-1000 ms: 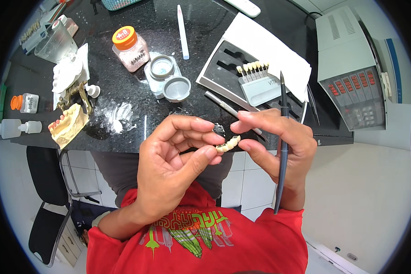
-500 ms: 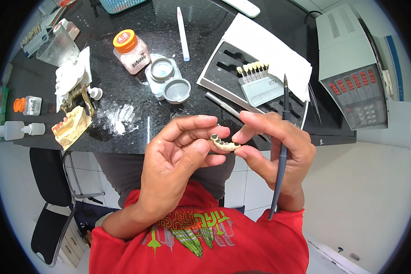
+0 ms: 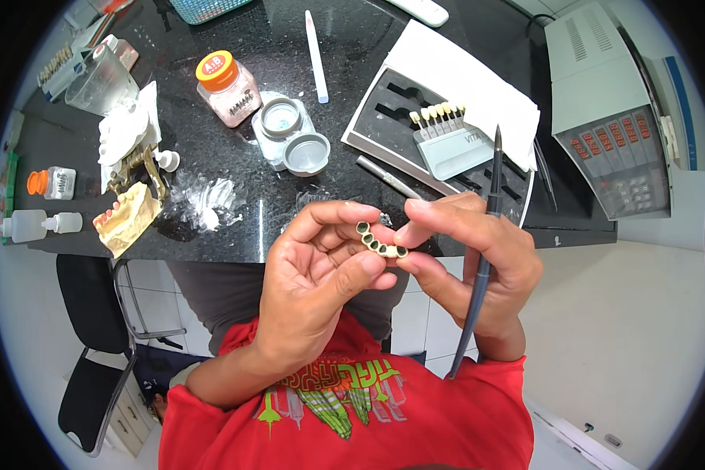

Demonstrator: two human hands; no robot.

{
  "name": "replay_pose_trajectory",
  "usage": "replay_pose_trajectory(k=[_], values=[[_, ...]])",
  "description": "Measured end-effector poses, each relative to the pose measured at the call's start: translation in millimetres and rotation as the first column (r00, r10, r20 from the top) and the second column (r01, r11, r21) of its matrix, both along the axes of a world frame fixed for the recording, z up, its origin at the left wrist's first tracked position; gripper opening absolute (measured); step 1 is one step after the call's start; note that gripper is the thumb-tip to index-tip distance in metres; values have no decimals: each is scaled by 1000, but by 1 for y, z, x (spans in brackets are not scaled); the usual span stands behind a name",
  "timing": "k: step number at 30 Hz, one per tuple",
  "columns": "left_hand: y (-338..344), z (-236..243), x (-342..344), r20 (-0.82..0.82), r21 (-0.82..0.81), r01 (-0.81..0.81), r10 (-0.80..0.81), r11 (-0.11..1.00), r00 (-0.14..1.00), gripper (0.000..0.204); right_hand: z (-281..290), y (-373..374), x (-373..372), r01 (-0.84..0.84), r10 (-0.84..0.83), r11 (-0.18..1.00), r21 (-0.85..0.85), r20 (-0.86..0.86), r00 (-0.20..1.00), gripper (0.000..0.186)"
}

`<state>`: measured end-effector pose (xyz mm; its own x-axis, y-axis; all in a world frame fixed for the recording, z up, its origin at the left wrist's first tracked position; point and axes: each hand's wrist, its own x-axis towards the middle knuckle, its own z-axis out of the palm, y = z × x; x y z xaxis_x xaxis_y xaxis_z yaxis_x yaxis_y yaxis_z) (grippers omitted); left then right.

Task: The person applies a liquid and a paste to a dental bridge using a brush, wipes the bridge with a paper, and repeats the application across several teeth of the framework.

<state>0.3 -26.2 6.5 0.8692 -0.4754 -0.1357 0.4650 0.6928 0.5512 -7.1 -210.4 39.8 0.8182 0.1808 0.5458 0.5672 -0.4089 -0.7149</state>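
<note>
A curved dental bridge (image 3: 381,248), cream-coloured with dark hollow undersides turned up, is held over the near edge of the table. My left hand (image 3: 309,286) grips its left end between thumb and fingers. The thumb and forefinger of my right hand (image 3: 485,262) pinch its right end. A dark, slim-tipped brush (image 3: 496,184) is also tucked in my right hand, its point upward and its handle slanting down past the palm. Beyond my hands, a knurled metal instrument (image 3: 389,178) lies beside the box of the tooth shade guide (image 3: 460,149).
On the dark table (image 3: 235,168) stand an orange-lidded jar (image 3: 231,94) and an opened grey-lidded container (image 3: 286,129). A dental cast (image 3: 131,215) on a brass articulator sits left, by spilled white powder (image 3: 210,205). A control unit (image 3: 615,125) with red displays stands right.
The bridge has been tilted so that its hollow undersides now show more fully. My left hand has shifted slightly right; both hands keep their hold.
</note>
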Motion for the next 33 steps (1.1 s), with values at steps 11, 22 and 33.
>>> replay_pose_trajectory(k=[11, 22, 33], values=[[18, -8, -9, 268, 173, -395, 343, 902, 900, 31, -36, 33, -9, 14, -70, 956, 292, 179, 981, 50], [24, -28, -19, 367, 250, -554, 452, 794, 813, 33, -29, 8, -28, 144, -100, 983, 116, -322, 941, 17], [23, -36, -22, 443, 292, -559, 407, 776, 798, 34, -30, 3, -22, 180, -175, 983, -20, -378, 909, 17]])
